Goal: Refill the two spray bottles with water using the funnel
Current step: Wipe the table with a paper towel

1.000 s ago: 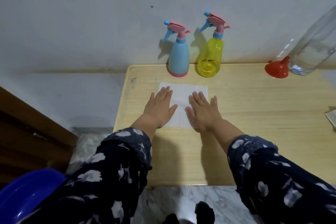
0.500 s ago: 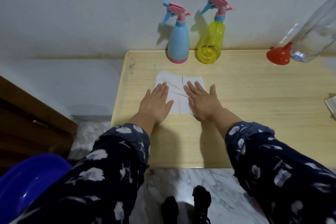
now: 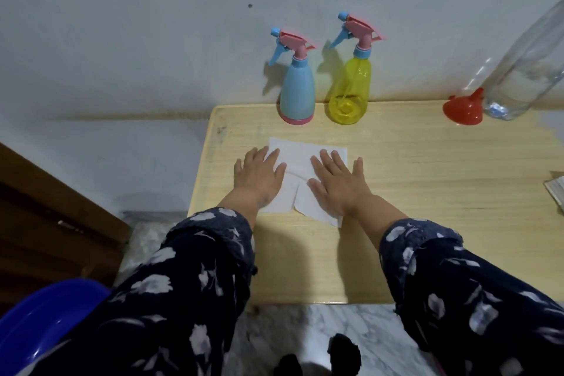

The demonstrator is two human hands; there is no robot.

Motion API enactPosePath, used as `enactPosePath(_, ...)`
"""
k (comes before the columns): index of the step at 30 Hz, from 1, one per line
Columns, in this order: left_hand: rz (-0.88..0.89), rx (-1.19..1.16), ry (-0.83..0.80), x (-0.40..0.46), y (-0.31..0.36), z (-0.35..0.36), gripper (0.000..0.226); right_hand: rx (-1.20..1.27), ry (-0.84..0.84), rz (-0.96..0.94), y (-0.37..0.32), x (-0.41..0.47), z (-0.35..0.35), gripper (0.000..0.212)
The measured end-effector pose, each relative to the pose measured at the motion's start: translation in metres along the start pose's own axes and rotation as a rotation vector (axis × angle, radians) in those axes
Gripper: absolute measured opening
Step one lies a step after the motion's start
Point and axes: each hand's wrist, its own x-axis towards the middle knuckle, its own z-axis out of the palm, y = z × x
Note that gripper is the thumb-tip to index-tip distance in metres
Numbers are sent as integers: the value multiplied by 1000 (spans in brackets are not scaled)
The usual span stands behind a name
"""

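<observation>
**Both hands flat on a paper sheet, bottles waiting at the bench's far edge**

Head view: The left hand (image 3: pixel 258 175) and the right hand (image 3: pixel 337 185) lie palm-down on a creased white paper sheet (image 3: pixel 300 156) spread near the far-left part of the wooden bench (image 3: pixel 427 192). The fingers of both hands are straight and slightly spread, pressing on the paper and curled round nothing. The left hand covers the sheet's left side, the right hand its right side, with a strip of paper showing between them. Both arms wear dark sleeves with a pale floral print.

At the bench's far edge, against the wall, the blue spray bottle (image 3: pixel 297 91) stands upright with its pink-and-blue trigger head on. Just beside it, on its right, stands the yellow spray bottle (image 3: pixel 351 88), also capped with its trigger head. Well apart, towards the far-right corner, the red funnel (image 3: pixel 464 108) lies on the bench, touching or nearly touching a large clear plastic bottle (image 3: pixel 525 64). A blue plastic basin (image 3: pixel 45 323) shows at the lower left, off the bench.
</observation>
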Motion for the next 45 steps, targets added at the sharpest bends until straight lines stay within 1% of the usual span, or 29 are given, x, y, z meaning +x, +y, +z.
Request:
enactPosePath(3, 25, 50, 31, -1, 1, 5, 54, -18, -14, -3, 0, 3, 2, 60)
enactPosePath(5, 36, 129, 65, -4, 1, 8, 53, -19, -13, -8, 1, 4, 2, 57)
enactPosePath(7, 34, 192, 60, -11, 0, 10, 55, -27, -6, -14, 0, 2, 2, 55)
enactPosePath(13, 8, 203, -23, -34, -5, 16, 62, -53, 10, -55, -3, -12, 5, 54)
enactPosePath(18, 5, 221, -10, -40, -6, 16, 68, -33, 76, -54, -4, -20, 8, 55)
enactPosePath(22, 148, 170, -10, -35, -8, 14, 64, 5, 87, -77, -1, -22, 5, 53)
enactPosePath(25, 190, 118, -29, -29, -11, 11, 53, 74, 173, -155, -1, -23, 6, 47)
enactPosePath(28, 235, 154, 60, -29, -17, 12, 48, 156, 245, -197, -4, -25, 11, 42)
enactPosePath(30, 234, 176, 139, -31, -18, 16, 48, 175, 259, -207, -6, -25, 15, 42)
enactPosePath(33, 207, 159, 193, -36, -16, 21, 47, 183, 250, -203, -7, -24, 18, 43)
enactPosePath(35, 206, 175, 239, -39, -12, 18, 35, 158, 230, -200, -6, -26, 18, 45)
enactPosePath(36, 207, 199, 289, -41, -10, 15, 26, 139, 222, -199, -6, -27, 18, 46)
enactPosePath(37, 220, 225, 343, -43, -9, 14, 22, 133, 220, -198, -6, -28, 17, 45)
enactPosePath(38, 216, 236, 334, -44, -8, 13, 27, 146, 222, -195, -6, -28, 17, 45)
enactPosePath(40, 196, 254, 264, -43, -7, 16, 46, 187, 259, -187, -6, -27, 18, 43)
enactPosePath(41, 190, 285, 245, -39, -7, 16, 51, 190, 279, -183, -6, -27, 16, 43)
enactPosePath(43, 184, 334, 201, -33, -8, 12, 54, 151, 266, -178, -2, -24, 13, 52)
enactPosePath(45, 191, 343, 168, -30, -11, 11, 51, 60, 218, -166, 3, -22, 10, 61)
